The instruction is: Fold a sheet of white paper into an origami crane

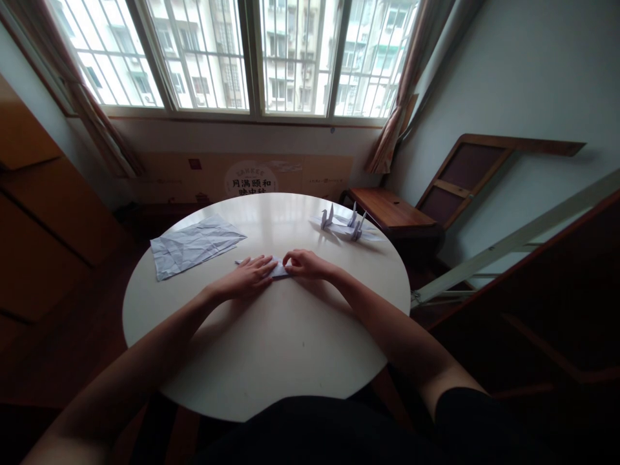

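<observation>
Folded paper point(279, 271): left hand point(248, 276) atop, fingers loosely spread; right hand point(306, 263) curled, pinch unclear. Likely risk: skewed crease from uneven pressure.

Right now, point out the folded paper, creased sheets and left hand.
Folded paper point(279, 270), head view: part between hands.
Creased sheets point(197, 245), head view: top face.
Left hand point(248, 275), head view: back of hand.
</observation>
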Demonstrator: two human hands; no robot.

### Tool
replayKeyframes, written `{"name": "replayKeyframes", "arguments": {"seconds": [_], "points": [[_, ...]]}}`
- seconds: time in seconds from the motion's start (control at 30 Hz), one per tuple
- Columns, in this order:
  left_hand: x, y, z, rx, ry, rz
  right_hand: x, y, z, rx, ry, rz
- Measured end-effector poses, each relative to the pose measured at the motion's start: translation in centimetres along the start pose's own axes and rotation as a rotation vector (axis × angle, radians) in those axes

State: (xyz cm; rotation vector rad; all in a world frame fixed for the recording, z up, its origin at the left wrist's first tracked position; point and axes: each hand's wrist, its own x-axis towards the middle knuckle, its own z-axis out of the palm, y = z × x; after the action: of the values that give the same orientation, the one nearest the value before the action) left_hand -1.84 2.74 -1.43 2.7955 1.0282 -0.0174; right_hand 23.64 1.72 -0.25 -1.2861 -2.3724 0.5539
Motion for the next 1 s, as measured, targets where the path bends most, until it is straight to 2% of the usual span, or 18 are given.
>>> {"name": "replayKeyframes", "arguments": {"seconds": [1.0], "points": [[-0.1,0.23,-0.22,0.001,-0.015,-0.003,0.03,0.25,0.13,0.009,0.001,-0.009]]}}
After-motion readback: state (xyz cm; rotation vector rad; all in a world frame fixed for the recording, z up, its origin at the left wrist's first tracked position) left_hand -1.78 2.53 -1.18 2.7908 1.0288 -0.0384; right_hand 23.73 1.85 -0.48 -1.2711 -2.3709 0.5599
